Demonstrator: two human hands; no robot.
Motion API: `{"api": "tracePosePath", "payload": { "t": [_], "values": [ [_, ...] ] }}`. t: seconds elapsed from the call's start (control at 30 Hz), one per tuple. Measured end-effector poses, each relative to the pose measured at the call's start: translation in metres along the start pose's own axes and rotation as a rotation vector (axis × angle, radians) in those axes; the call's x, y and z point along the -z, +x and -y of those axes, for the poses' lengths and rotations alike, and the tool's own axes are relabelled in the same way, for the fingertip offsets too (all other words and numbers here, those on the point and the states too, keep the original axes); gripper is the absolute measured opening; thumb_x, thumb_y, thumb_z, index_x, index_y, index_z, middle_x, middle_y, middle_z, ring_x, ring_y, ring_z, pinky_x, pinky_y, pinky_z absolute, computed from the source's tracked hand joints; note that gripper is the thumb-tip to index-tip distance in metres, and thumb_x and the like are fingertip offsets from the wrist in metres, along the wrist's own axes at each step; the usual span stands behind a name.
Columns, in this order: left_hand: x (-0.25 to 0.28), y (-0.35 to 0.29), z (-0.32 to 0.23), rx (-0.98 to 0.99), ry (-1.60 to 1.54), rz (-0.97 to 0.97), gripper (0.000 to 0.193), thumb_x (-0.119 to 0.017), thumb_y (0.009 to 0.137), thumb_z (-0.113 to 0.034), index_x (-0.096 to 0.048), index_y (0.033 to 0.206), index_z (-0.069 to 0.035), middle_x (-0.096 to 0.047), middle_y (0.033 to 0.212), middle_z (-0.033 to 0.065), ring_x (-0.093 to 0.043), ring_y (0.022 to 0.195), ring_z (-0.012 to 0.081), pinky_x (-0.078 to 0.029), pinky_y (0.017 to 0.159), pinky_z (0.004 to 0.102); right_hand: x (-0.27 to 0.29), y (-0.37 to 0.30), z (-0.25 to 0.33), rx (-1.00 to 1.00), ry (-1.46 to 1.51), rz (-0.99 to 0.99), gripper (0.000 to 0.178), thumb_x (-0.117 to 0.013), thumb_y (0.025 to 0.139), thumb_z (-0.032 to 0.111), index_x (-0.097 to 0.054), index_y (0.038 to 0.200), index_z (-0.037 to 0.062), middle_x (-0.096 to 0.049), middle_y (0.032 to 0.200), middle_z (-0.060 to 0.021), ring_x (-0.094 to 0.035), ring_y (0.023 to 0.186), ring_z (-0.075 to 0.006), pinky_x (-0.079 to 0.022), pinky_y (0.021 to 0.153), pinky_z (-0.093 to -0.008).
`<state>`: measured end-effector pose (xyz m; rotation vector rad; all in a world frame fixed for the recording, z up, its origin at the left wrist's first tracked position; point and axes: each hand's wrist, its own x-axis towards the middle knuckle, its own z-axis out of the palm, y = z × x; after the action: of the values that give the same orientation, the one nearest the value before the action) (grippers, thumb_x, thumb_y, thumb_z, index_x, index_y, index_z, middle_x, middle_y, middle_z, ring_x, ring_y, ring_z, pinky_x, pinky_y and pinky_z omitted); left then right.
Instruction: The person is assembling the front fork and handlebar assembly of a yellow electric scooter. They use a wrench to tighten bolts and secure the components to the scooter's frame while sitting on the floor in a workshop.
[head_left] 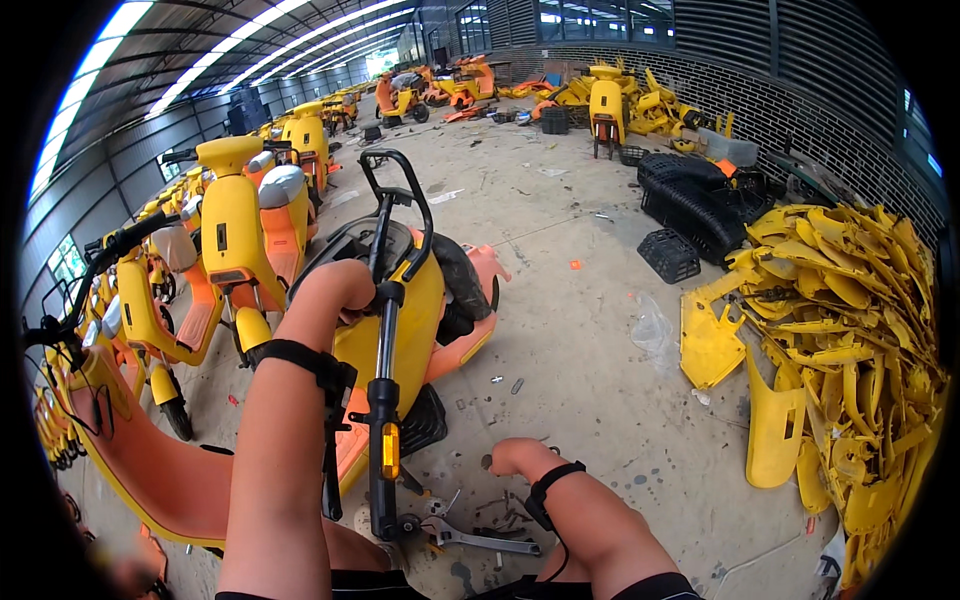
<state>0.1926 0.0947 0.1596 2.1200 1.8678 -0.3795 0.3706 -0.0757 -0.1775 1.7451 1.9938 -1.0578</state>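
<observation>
Left grip (345,285) curled on black fork (383,400), right grip (512,458) held low above the floor (590,400)

Left of centre in the frame, the upper part of the black fork is clasped by the left grip, whose fingers are bent in tightly and partly hidden. An amber reflector (390,450) is carried on the fork's lower part, toward the bottom of the frame. Behind the fork, a partly stripped yellow scooter (424,300) is seen, topped by a black looped rail (418,195).

At lower centre, the right grip is bent at the wrist and turned leftward; its fingers are mostly hidden, so how far it is spread, or whether anything is held, cannot be told. A silver wrench (490,543) is seen on the floor just below it, among small loose parts.

The left side of the frame is filled by parked scooters (230,225) in yellow and orange. At the right edge, yellow panels (850,330) are heaped, and a black crate (668,256) is set near them, toward the upper right.
</observation>
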Motion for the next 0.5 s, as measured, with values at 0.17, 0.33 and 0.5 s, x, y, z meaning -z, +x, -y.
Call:
{"api": "tracePosePath", "payload": {
  "t": [0.17, 0.33, 0.5],
  "values": [
    [-0.004, 0.013, 0.002, -0.046, 0.001, -0.032, 0.021, -0.055, 0.088, -0.006, -0.075, 0.088, 0.001, -0.070, 0.077, 0.0108, -0.069, 0.067, 0.0222, -0.052, 0.059, 0.0336, -0.006, 0.016, -0.013, -0.034, 0.003, 0.019, 0.036, -0.059, 0.082, 0.022, -0.072, 0.110, 0.0043, -0.068, 0.118, -0.0186, -0.066, 0.108, -0.0364, -0.053, 0.089, -0.0458],
    [-0.008, 0.001, 0.010, -0.120, 0.196, -0.187, 0.022, -0.056, 0.083, -0.006, -0.074, 0.093, 0.003, -0.073, 0.088, 0.0175, -0.071, 0.081, 0.0317, -0.054, 0.070, 0.0395, -0.001, 0.008, -0.010, 0.030, 0.032, -0.050, 0.036, -0.060, 0.085, 0.032, -0.075, 0.106, 0.0063, -0.072, 0.108, -0.0159, -0.068, 0.098, -0.0336, -0.052, 0.087, -0.0439],
    [-0.024, 0.020, 0.023, -0.253, 0.160, -0.296, 0.026, -0.055, 0.084, -0.009, -0.072, 0.097, 0.005, -0.070, 0.099, 0.0247, -0.068, 0.092, 0.0406, -0.053, 0.078, 0.0454, 0.006, -0.012, -0.011, 0.028, 0.010, -0.050, 0.037, -0.060, 0.085, 0.028, -0.072, 0.112, 0.0043, -0.069, 0.115, -0.0183, -0.067, 0.105, -0.0352, -0.053, 0.089, -0.0441]
  ]
}}
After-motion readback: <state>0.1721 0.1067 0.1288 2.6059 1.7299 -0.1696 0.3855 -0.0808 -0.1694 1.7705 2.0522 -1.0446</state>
